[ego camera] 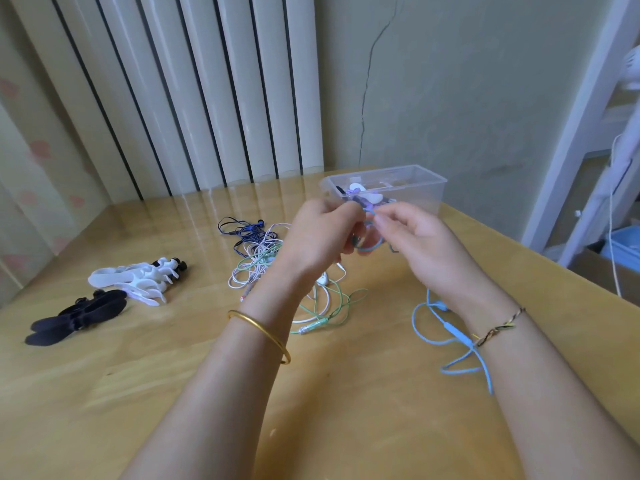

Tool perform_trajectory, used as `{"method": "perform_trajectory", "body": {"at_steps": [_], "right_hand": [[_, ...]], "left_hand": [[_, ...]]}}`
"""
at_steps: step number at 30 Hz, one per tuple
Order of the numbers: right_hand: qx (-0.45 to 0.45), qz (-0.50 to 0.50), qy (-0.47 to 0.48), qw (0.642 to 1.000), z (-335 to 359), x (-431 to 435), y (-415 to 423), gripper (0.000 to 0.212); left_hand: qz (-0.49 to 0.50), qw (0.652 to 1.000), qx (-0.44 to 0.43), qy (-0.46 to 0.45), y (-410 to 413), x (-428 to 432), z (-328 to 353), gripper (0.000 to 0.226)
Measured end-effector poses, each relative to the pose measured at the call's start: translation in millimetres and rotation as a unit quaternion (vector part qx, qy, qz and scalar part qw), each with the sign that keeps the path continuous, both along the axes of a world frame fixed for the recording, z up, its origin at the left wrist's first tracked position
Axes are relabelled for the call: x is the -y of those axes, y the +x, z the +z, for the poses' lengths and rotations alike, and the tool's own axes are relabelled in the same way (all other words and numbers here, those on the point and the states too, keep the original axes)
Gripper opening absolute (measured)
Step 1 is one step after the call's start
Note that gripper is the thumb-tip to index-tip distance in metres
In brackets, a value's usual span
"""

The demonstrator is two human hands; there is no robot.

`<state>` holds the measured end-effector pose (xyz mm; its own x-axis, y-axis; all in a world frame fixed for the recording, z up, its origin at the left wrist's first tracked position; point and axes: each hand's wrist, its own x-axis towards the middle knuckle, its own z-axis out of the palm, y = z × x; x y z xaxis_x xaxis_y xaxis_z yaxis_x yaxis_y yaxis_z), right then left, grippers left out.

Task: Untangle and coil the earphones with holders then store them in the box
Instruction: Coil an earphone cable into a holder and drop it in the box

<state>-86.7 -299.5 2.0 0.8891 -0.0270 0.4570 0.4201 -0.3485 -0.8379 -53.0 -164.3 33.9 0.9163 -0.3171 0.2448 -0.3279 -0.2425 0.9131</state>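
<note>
While my left hand (318, 233) gripped the coiled blue earphones (372, 247), the fingers (385, 216) of my right hand (415, 237) pinched their cord alongside; the loose tail fell rightward to the counter (173, 393), the box (427, 192) just beyond.

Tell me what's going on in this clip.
A person is coiling a light-blue earphone cable: the left hand grips the coil and the right hand pinches the cable. Its loose end trails on the table. A tangle of other earphones and spare holders lie nearby; the clear box holds some wound ones.
</note>
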Motion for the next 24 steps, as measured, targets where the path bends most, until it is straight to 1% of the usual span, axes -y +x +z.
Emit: {"method": "perform_trajectory", "body": {"at_steps": [2,3,4,6,8,11,14,16,18,19,20,21,23,24], "right_hand": [[0.006,-0.002,-0.019,1.000,-2,2,1,0.013],[0.009,-0.004,-0.019,1.000,-3,3,2,0.014],[0.008,-0.011,-0.013,1.000,-4,3,2,0.016],[-0.003,-0.032,-0.002,0.999,-5,1,3,0.020],[-0.010,-0.050,-0.011,0.999,-4,2,3,0.027],[-0.016,-0.067,-0.046,0.997,-4,5,0,0.031],[-0.067,-0.089,-0.116,0.987,-7,6,-1,0.032],[-0.098,-0.099,-0.162,0.977,-7,2,-1,0.034],[-0.102,-0.066,-0.185,0.975,-4,-4,-4,0.036],[-0.098,-0.041,-0.193,0.975,-2,-8,-5,0.038],[-0.091,-0.015,-0.190,0.977,-1,-9,-7,0.039],[-0.078,0.006,-0.173,0.982,0,-10,-8,0.038],[-0.041,0.004,-0.108,0.993,2,-6,-8,0.030],[-0.018,-0.021,-0.072,0.997,2,-3,-7,0.026]], "left_hand": [[-0.005,0.995,-0.079,-0.059,-1,-1,3,0.029],[-0.015,0.987,-0.131,-0.096,0,-2,4,0.030],[-0.037,0.971,-0.189,-0.142,1,-3,5,0.030],[-0.086,0.920,-0.293,-0.244,3,-5,6,0.028],[-0.094,0.874,-0.349,-0.326,7,-9,6,0.027],[-0.065,0.818,-0.380,-0.427,14,-19,8,0.024],[-0.030,0.766,-0.374,-0.522,18,-27,9,0.026],[0.007,0.752,-0.354,-0.556,20,-26,6,0.022],[0.027,0.762,-0.325,-0.559,20,-22,2,0.022],[0.030,0.780,-0.308,-0.544,20,-19,-1,0.023],[0.033,0.806,-0.289,-0.515,20,-16,-3,0.023],[0.044,0.845,-0.264,-0.464,19,-14,-5,0.021],[0.077,0.933,-0.185,-0.300,16,-12,-7,0.018],[0.089,0.965,-0.133,-0.207,15,-12,-7,0.019]]}}
